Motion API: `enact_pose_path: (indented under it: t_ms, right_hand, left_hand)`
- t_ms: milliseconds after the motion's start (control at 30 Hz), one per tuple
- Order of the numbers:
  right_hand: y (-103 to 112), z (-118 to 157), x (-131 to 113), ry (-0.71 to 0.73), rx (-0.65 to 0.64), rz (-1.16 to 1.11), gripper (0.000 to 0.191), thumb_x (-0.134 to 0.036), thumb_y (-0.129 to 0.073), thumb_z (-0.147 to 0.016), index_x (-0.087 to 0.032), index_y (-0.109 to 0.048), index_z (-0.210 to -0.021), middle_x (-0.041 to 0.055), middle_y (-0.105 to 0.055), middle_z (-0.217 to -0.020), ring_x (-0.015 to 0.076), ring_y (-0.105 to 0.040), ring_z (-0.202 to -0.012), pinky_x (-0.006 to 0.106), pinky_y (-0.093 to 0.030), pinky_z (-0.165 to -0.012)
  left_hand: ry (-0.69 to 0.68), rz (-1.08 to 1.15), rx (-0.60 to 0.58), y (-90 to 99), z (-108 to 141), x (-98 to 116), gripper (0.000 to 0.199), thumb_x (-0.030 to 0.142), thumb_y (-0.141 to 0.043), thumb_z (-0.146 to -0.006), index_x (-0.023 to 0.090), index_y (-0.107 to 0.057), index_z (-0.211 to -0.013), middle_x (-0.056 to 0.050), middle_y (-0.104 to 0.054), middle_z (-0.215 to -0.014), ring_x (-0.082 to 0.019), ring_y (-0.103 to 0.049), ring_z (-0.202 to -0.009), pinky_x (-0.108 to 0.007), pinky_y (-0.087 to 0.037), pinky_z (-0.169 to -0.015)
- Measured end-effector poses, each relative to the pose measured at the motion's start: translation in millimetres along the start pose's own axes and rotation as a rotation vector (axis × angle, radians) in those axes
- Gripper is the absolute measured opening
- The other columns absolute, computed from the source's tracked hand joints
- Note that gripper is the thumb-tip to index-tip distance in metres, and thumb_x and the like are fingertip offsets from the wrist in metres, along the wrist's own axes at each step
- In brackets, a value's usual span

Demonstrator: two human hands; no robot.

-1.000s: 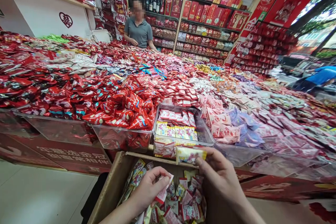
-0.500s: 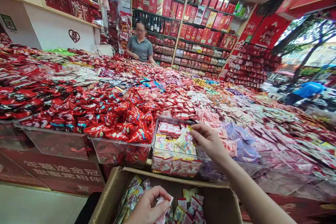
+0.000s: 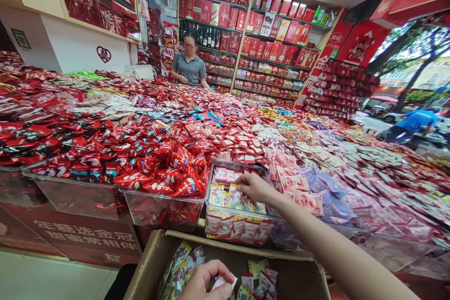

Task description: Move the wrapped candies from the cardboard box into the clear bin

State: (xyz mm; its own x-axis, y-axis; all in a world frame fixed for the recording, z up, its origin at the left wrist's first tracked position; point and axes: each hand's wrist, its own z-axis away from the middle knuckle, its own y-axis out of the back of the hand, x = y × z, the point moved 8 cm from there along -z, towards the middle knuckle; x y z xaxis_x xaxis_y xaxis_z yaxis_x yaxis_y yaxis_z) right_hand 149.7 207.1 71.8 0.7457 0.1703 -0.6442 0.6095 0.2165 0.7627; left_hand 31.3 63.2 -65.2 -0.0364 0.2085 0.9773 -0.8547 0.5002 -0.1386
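Note:
My right hand [image 3: 258, 188] reaches into a clear plastic bin [image 3: 277, 218], its fingers bent down on the small yellow-and-white packets [image 3: 218, 194] lying in rows. Whether its fingertips grip one of them cannot be made out. Lower down, my left hand [image 3: 207, 281] pinches a small white-and-pink packet [image 3: 224, 283] between thumb and fingers. It is over an open cardboard box [image 3: 144, 267], where loose packets [image 3: 258, 267] lie in yellow, pink and white wrappers.
Red snack packets [image 3: 183, 168] heap up in the bins to the left. Pink [image 3: 295, 183] and purple packets [image 3: 328, 192] fill those to the right. A person in a grey shirt [image 3: 190, 68] stands behind the wide display, before shelves [image 3: 242, 23] of bottles and red boxes.
My right hand has moved left and down onto the rows, and the yellow packet it held up no longer shows raised. My left hand still pinches its packet.

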Motion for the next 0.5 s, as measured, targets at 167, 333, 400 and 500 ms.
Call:
enact_pose_path:
  t_ms: [167, 333, 400, 500]
  right_hand:
    - [-1.7, 0.3, -6.5, 0.081, 0.065, 0.109, 0.009, -0.016, -0.054, -0.069, -0.015, -0.059, -0.076, 0.0001, -0.059, -0.060, 0.0109, -0.051, -0.054, 0.020, -0.036, -0.049]
    - [-0.2, 8.7, -13.8, 0.142, 0.106, 0.221, 0.009, -0.016, -0.056, -0.068, -0.015, -0.063, -0.074, 0.0033, -0.064, -0.069, 0.0129, -0.055, -0.060, 0.021, -0.039, -0.055]
    - [-5.2, 8.0, -15.6, 0.189, 0.057, 0.240, 0.010, -0.014, -0.054, -0.070, -0.015, -0.063, -0.073, 0.0032, -0.064, -0.067, 0.0127, -0.055, -0.060, 0.021, -0.040, -0.056]
    - [-2.7, 6.8, -25.6, 0.270, 0.086, 0.311, 0.010, -0.012, -0.054, -0.069, -0.015, -0.063, -0.070, 0.0051, -0.063, -0.069, 0.0151, -0.056, -0.066, 0.023, -0.041, -0.061]
  left_hand:
    - [-0.012, 0.013, -0.011, -1.7, 0.4, 3.6, 0.037, 0.049, -0.061, -0.061, 0.015, -0.054, -0.073, 0.005, -0.040, -0.056, -0.008, -0.034, -0.051, -0.020, -0.025, -0.049]
    - [0.027, 0.010, -0.014, -2.4, 0.1, 0.9, 0.038, 0.051, -0.061, -0.060, 0.016, -0.052, -0.073, 0.005, -0.039, -0.055, -0.009, -0.034, -0.051, -0.020, -0.024, -0.049]
    - [0.018, -0.011, -0.004, -0.9, -0.8, -0.9, 0.037, 0.050, -0.061, -0.060, 0.016, -0.053, -0.073, 0.005, -0.039, -0.056, -0.009, -0.034, -0.053, -0.021, -0.025, -0.050]
    - [-0.016, -0.048, 0.025, 3.1, -1.9, -1.2, 0.036, 0.048, -0.062, -0.059, 0.015, -0.055, -0.074, 0.003, -0.042, -0.059, -0.010, -0.036, -0.056, -0.021, -0.026, -0.052]
